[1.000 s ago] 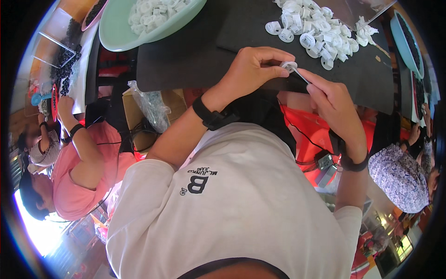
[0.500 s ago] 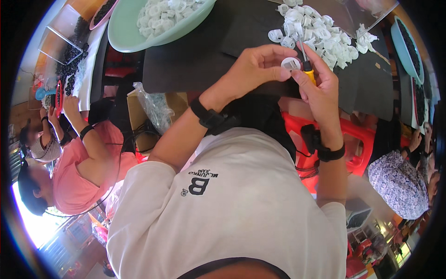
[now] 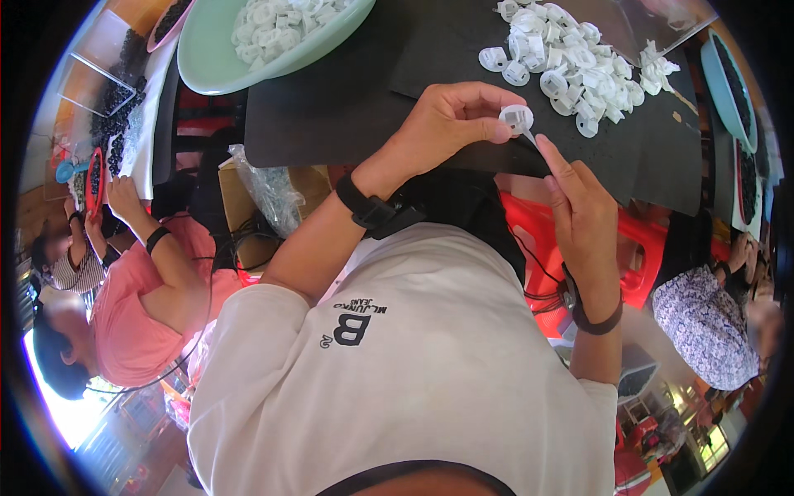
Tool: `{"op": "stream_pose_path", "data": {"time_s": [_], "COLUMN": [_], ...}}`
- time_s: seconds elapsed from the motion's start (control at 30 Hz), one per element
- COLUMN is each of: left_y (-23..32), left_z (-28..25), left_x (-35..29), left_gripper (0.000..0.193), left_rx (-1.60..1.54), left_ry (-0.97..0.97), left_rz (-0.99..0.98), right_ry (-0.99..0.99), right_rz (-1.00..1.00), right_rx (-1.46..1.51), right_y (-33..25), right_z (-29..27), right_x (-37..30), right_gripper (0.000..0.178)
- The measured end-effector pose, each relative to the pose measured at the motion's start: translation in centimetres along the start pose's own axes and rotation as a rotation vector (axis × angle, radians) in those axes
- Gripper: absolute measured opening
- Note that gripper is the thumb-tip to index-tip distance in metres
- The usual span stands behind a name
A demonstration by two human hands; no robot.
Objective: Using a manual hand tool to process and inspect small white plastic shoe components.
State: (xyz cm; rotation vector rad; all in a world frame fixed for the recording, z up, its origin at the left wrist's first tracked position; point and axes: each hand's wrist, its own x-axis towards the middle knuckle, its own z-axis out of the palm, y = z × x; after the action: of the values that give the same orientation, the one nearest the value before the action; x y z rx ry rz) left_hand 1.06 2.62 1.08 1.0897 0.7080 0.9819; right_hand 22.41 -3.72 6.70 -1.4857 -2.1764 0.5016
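White plastic cap [image 3: 517, 118] was pinched in the left hand [image 3: 453, 124], right hand [image 3: 584, 207] gripped a thin screwdriver-like tool [image 3: 531, 138] against it, whole mess of similar caps [image 3: 571, 66] sat on the tabletop [image 3: 331, 124].

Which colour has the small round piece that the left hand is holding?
The small round piece is white; it shows best in the head view.

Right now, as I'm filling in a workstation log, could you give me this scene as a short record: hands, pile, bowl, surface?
Left hand: pinches a white piece
Right hand: holds a thin tool, tip at the piece
Pile: loose white parts, beyond the hands
Bowl: pale green bowl, upper left, holding more white parts
Surface: dark work surface under pile and bowl
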Motion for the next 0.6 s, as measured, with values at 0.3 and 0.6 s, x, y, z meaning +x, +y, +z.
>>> {"op": "stream_pose_path", "data": {"time_s": [0.3,0.6], "left_y": [0.2,0.1], "left_z": [-0.1,-0.1], "left_x": [-0.1,-0.1], "left_gripper": [0.031,0.031], "left_rx": [0.005,0.026], "left_ry": [-0.007,-0.014], "left_rz": [0.008,-0.012], "right_ry": [0.001,-0.022], "right_rz": [-0.052,-0.056], "right_rx": [-0.191,-0.258], "right_y": [-0.9,-1.2], "right_z": [-0.1,-0.7], "right_x": [0.3,0.4], "right_gripper": [0.048,0.047]}}
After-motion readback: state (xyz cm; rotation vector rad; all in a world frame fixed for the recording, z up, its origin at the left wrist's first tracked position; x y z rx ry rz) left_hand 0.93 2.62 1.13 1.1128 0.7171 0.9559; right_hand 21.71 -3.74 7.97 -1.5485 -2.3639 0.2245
